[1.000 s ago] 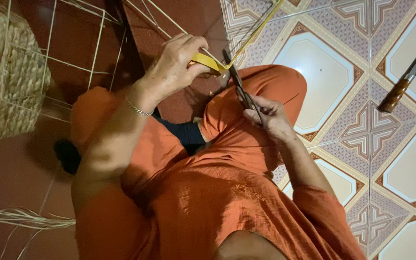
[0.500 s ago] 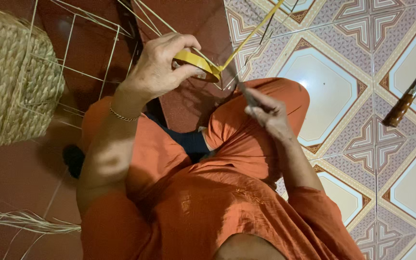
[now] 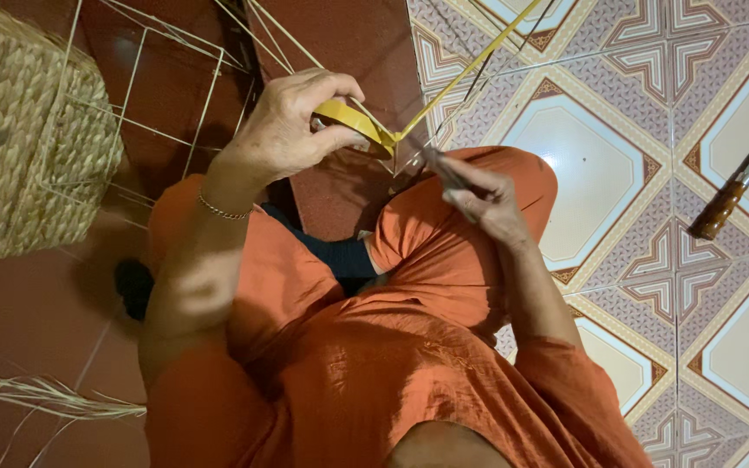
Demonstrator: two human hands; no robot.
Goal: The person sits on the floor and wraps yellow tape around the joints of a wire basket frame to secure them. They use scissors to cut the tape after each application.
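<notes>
Two hands are being shown at work above the lap. At far left a woven basket (image 3: pixel 23 130) on a thin wire frame (image 3: pixel 166 95) is being left untouched on the red floor. The left hand (image 3: pixel 292 130) is curled around a yellow tape roll (image 3: pixel 353 121), thumb and fingers pinching its rim. A yellow strip (image 3: pixel 465 69) (light, thin, judged limp unless kept taut) is being drawn up and to the right. The right hand (image 3: pixel 487 199) is closed on a dark narrow tool (image 3: pixel 435 165) touching the strip by the roll. A knife (image 3: pixel 743 178) is lying well apart on the tiles. The roll's stiff rim is judged the surest hold.
</notes>
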